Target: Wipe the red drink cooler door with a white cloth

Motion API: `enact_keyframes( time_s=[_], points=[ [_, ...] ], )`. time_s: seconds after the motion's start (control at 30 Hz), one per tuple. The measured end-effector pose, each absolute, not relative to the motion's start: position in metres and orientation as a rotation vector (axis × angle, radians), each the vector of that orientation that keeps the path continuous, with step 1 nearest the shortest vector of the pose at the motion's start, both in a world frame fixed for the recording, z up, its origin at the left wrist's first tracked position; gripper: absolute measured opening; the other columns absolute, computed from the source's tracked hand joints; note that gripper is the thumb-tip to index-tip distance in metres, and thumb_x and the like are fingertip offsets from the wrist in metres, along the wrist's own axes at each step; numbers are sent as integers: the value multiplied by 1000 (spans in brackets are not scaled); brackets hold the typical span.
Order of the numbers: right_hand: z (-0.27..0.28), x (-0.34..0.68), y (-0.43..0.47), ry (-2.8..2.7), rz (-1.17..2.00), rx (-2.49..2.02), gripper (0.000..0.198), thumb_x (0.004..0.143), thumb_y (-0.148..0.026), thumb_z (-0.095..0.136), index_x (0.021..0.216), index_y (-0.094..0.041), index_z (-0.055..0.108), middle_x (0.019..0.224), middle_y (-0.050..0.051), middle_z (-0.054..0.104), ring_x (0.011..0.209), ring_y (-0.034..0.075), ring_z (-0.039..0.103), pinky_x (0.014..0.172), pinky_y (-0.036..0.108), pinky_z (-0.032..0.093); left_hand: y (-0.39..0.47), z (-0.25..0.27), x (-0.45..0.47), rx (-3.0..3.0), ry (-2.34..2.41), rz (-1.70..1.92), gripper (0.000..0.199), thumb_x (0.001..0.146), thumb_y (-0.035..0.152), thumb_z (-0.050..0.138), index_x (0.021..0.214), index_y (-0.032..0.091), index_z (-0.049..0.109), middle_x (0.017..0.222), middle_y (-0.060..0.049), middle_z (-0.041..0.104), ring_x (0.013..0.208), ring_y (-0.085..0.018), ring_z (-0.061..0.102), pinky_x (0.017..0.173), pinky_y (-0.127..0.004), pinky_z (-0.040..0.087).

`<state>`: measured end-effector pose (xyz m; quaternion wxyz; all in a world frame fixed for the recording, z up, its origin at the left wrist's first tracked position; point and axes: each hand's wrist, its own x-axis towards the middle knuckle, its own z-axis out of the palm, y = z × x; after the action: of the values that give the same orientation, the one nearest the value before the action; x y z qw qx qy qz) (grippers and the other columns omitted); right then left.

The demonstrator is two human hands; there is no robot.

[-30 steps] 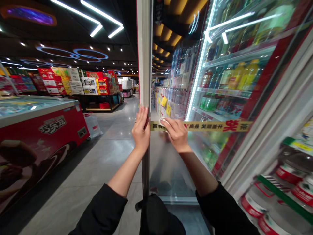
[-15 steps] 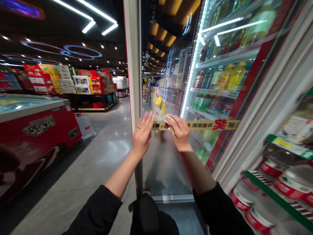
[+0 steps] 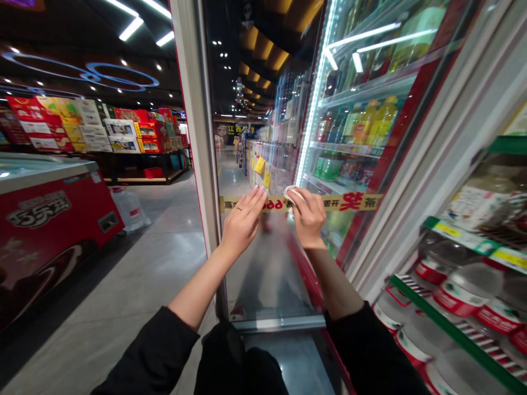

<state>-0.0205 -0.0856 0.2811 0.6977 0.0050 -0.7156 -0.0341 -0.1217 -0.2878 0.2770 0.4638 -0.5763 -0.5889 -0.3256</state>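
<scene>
In front of me stands an open glass cooler door (image 3: 263, 274) with a yellow printed strip (image 3: 333, 202) running across it; the lettering reads mirrored. My left hand (image 3: 241, 224) lies flat against the glass over the strip, fingers stretched out and together. Just to its right, my right hand (image 3: 309, 216) is closed around a bunched white cloth (image 3: 293, 192) at the level of the strip. Most of the cloth is hidden by the fingers. Whether the cloth presses on the glass I cannot tell exactly.
Cooler shelves with bottled drinks (image 3: 381, 120) show through the glass. Large water bottles (image 3: 469, 291) sit on green-edged shelves at right. A red chest freezer (image 3: 53, 219) and stacked gift boxes (image 3: 135, 134) stand left across the grey floor (image 3: 164, 263).
The view has turned right, so the door frame sits farther left. Relative to the strip, both hands have moved right along it, with the cloth still in my right hand.
</scene>
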Motion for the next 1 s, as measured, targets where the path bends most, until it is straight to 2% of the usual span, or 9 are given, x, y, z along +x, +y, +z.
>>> enact_keyframes(
  time_s=[0.1, 0.37, 0.63, 0.83, 1.0],
  points=[
    [294, -29, -84, -1554, -3, -45, 34, 107, -15, 59, 123, -29, 86, 123, 11, 83, 110, 28, 74, 104, 44, 60, -280, 278, -119, -1412, -1479, -811, 86, 102, -1, 40, 181, 28, 23, 175, -10, 49, 167, -23, 38, 138, -50, 38],
    [268, -15, -78, -1689, -164, 109, 32, 108, -15, 62, 127, -28, 84, 123, 8, 86, 104, 22, 76, 102, 34, 61, -261, 275, -115, -1411, -1527, -787, 83, 101, 0, 43, 180, 25, 29, 175, -11, 48, 167, -24, 38, 138, -50, 38],
    [290, -13, -53, -1527, -82, -47, 32, 109, -19, 58, 121, -30, 86, 121, 9, 85, 108, 26, 76, 102, 43, 63, -245, 264, -108, -1290, -1500, -828, 83, 102, 1, 43, 180, 26, 28, 176, -10, 45, 168, -24, 35, 139, -50, 37],
    [268, 3, -43, -1627, -197, 72, 35, 109, -15, 56, 124, -27, 85, 120, 8, 86, 106, 22, 77, 102, 35, 62, -232, 265, -94, -1324, -1445, -833, 84, 102, -1, 43, 181, 25, 26, 176, -9, 45, 167, -23, 36, 140, -46, 33],
    [274, 19, -3, -1498, -106, -126, 31, 109, -19, 58, 121, -28, 86, 120, 10, 84, 106, 26, 75, 101, 44, 62, -219, 275, -84, -1410, -1417, -791, 90, 99, -3, 43, 181, 26, 22, 176, -8, 46, 167, -22, 37, 140, -44, 34]
  ],
)
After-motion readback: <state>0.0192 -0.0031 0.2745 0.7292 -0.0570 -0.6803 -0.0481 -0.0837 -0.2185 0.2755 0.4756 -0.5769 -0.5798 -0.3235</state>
